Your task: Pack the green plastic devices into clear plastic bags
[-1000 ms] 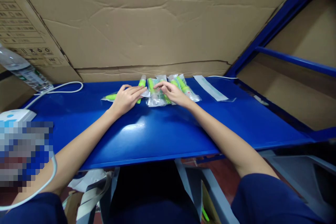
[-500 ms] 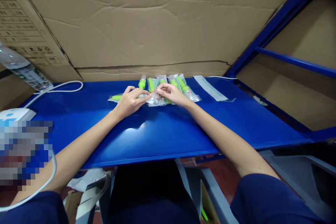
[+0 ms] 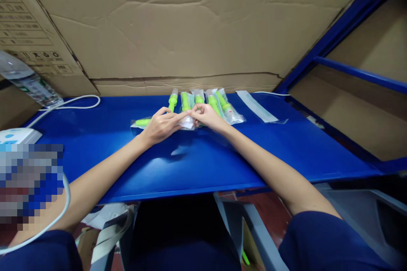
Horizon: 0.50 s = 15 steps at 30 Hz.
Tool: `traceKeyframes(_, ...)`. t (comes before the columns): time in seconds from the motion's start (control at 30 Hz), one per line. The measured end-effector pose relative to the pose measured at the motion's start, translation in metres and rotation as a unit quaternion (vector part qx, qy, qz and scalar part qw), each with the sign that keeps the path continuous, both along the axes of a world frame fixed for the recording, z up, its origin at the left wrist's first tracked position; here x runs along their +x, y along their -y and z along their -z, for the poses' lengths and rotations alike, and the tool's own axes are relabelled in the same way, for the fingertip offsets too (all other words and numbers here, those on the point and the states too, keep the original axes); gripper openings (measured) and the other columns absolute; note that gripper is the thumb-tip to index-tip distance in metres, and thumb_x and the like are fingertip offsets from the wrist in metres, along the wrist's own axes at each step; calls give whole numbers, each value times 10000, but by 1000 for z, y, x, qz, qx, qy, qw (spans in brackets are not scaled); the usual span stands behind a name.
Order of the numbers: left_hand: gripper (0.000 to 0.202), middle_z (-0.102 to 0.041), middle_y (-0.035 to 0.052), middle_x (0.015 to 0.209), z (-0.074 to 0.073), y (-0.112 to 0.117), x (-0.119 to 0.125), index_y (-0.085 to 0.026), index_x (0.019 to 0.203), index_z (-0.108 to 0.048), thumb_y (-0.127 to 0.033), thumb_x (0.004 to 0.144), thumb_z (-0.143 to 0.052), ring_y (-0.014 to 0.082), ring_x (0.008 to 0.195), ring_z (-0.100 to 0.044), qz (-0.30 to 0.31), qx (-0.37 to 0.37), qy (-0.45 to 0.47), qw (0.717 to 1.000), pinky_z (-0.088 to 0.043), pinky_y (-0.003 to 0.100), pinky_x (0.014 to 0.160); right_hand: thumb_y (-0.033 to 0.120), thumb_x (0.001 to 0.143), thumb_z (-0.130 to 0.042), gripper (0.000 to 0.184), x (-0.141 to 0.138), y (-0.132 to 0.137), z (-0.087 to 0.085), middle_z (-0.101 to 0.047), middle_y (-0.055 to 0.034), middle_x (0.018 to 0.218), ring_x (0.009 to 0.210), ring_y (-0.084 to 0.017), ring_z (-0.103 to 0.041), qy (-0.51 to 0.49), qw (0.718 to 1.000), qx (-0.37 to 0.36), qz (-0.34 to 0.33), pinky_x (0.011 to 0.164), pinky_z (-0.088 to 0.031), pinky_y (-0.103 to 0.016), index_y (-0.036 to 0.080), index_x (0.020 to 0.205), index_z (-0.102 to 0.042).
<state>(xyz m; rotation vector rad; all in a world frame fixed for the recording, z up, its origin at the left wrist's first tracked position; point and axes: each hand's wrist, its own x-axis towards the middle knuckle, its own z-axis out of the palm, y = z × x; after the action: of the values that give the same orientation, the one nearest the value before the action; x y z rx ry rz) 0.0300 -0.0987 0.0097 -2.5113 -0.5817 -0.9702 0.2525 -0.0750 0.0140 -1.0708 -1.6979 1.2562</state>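
My left hand (image 3: 162,126) lies over a clear-bagged bright green stick-like item (image 3: 142,122), its index finger stretched to the right and its thumb apart. That fingertip meets the fingers of my right hand (image 3: 207,115), which are pinched together. Whatever is in the pinch is too small to make out. Just behind the hands a bagged green item with a clear rounded end (image 3: 185,99) lies lengthwise, partly covered by them. To its left is a green item with a clear tip (image 3: 173,99). Several more bagged green items (image 3: 225,106) lie to the right.
A pale strip in clear film (image 3: 257,106) lies right of the bags on the blue table (image 3: 203,169). At left are a water bottle (image 3: 30,80), a white cable (image 3: 84,98) and a white device (image 3: 22,136). Cardboard (image 3: 190,34) stands behind; a blue frame (image 3: 330,36) is at right.
My left index finger has stretched further right to my right fingertips. The crinkled clear film between the hands is less visible, and more of the green item behind them shows.
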Motion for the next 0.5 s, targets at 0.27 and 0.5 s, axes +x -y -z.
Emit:
traceKeyframes(0.27,269,-807,19,1009,2,2,4,-270,979,-772,-369,1041,-530,135,894,-728,-26,-54,53,997,-395,373,892,462,694,-836,407,3,0,2,-654,10,557,481,-121,-588,-24,1000,-1,8,496,-494,-247,227,791,-518)
traceKeyframes(0.5,224,-787,10,1078,-6,5,3,-312,908,-792,-348,1008,-595,172,981,-694,-84,-50,97,991,-318,421,909,778,846,-574,574,2,5,-4,-669,-22,678,575,-155,-600,18,992,126,-21,595,-515,-309,211,901,-645)
